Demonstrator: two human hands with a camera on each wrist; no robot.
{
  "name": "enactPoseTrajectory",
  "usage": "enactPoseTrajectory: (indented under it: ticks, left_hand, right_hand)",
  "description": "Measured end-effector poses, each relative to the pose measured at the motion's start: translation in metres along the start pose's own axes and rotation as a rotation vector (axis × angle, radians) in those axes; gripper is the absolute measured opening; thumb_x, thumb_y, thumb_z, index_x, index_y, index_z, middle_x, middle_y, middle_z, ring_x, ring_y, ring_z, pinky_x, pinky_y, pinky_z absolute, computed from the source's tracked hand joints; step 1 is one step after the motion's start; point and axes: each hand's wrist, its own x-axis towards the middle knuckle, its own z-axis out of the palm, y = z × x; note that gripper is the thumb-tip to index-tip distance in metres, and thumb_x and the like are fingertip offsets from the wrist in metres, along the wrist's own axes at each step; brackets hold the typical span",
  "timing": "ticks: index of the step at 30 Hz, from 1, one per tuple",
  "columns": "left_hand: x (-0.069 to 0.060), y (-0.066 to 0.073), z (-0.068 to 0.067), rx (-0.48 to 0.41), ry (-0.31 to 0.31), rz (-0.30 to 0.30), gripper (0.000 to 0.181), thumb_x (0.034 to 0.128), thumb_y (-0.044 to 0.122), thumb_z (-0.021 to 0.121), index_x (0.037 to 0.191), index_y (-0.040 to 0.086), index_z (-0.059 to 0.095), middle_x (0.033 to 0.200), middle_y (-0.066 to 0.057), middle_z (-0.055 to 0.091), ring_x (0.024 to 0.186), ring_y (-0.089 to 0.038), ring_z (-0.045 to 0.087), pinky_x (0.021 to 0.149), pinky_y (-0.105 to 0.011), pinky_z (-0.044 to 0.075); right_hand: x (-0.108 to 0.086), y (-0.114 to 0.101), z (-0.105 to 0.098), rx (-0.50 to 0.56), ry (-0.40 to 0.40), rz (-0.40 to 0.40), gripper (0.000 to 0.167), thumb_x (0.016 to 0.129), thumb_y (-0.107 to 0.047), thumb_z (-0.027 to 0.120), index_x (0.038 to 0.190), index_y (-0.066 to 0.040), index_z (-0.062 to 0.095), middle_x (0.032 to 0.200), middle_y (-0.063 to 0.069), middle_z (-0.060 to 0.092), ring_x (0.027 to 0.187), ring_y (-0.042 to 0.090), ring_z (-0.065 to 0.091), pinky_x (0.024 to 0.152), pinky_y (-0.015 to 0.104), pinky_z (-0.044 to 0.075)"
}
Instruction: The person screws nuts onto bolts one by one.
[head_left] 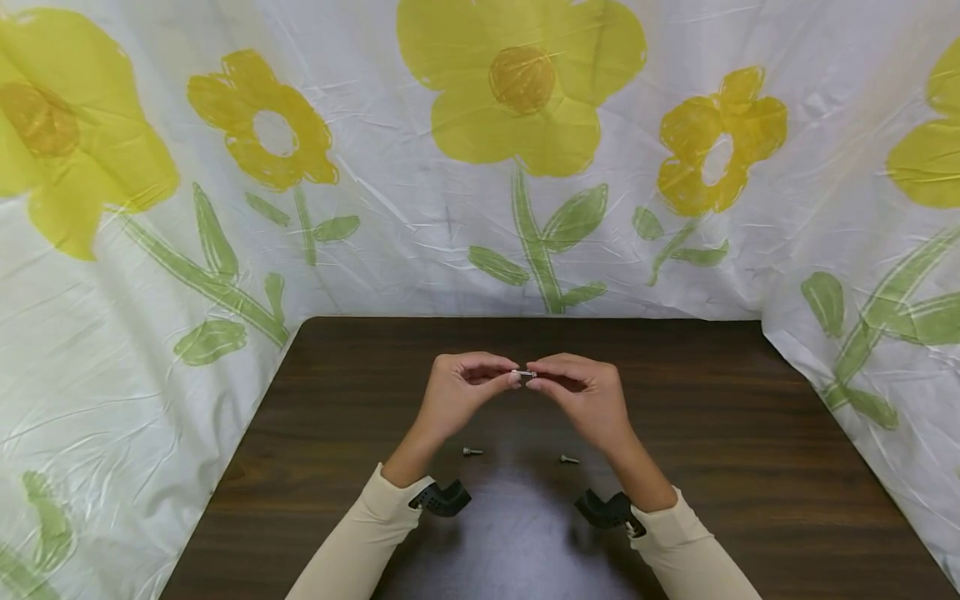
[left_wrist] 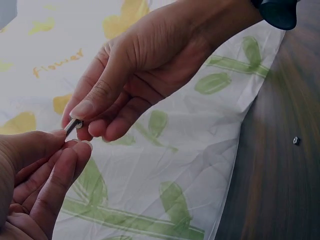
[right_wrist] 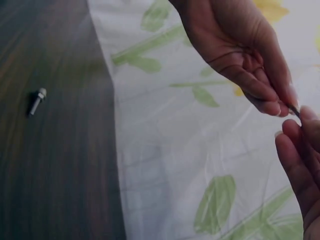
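Note:
A small metal bolt (head_left: 523, 373) is held level between the two hands above the back part of the table. My left hand (head_left: 459, 392) pinches its left end between thumb and fingers, and my right hand (head_left: 588, 396) pinches the right end. In the left wrist view the threaded shank of the bolt (left_wrist: 71, 127) shows between the fingertips, with a small metal piece at the right hand's (left_wrist: 135, 75) thumb. The right wrist view shows only a thin dark part of the bolt (right_wrist: 294, 110); fingers cover the rest.
Two more bolts lie on the dark wooden table (head_left: 337, 450): one at left (head_left: 472, 452), one at right (head_left: 569, 459), both nearer the body than the hands. A white cloth with yellow flowers (head_left: 450, 250) hangs behind and beside the table.

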Motion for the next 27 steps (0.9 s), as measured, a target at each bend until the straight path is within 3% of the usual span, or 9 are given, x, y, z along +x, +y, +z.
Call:
enactPoseTrajectory:
  ticks: [5, 12, 27]
  left_hand:
    - [0.001, 0.004, 0.000, -0.016, 0.007, 0.008, 0.008, 0.0861, 0.005, 0.081, 0.093, 0.001, 0.079, 0.087, -0.008, 0.077, 0.076, -0.026, 0.075, 0.066, -0.034, 0.062]
    - [0.001, 0.008, -0.001, -0.016, 0.005, 0.018, 0.009, 0.0850, 0.002, 0.081, 0.094, 0.000, 0.079, 0.088, -0.010, 0.077, 0.076, -0.025, 0.076, 0.066, -0.033, 0.062]
    - [0.001, 0.011, 0.000, 0.046, -0.001, 0.110, 0.010, 0.0829, -0.005, 0.080, 0.092, -0.001, 0.079, 0.088, -0.012, 0.076, 0.077, -0.015, 0.073, 0.065, -0.028, 0.060]
  right_hand:
    - [0.002, -0.003, 0.000, -0.016, 0.006, -0.065, 0.025, 0.079, 0.017, 0.077, 0.101, 0.005, 0.078, 0.097, 0.016, 0.075, 0.085, 0.021, 0.074, 0.071, 0.035, 0.062]
    - [0.004, -0.004, 0.001, -0.084, 0.018, -0.149, 0.029, 0.074, 0.020, 0.079, 0.098, 0.005, 0.078, 0.094, 0.015, 0.076, 0.084, 0.020, 0.074, 0.070, 0.026, 0.060]
    - [0.006, -0.004, -0.001, -0.130, -0.005, -0.201, 0.034, 0.073, 0.021, 0.079, 0.100, 0.001, 0.079, 0.094, 0.011, 0.077, 0.080, 0.019, 0.074, 0.069, 0.023, 0.059]
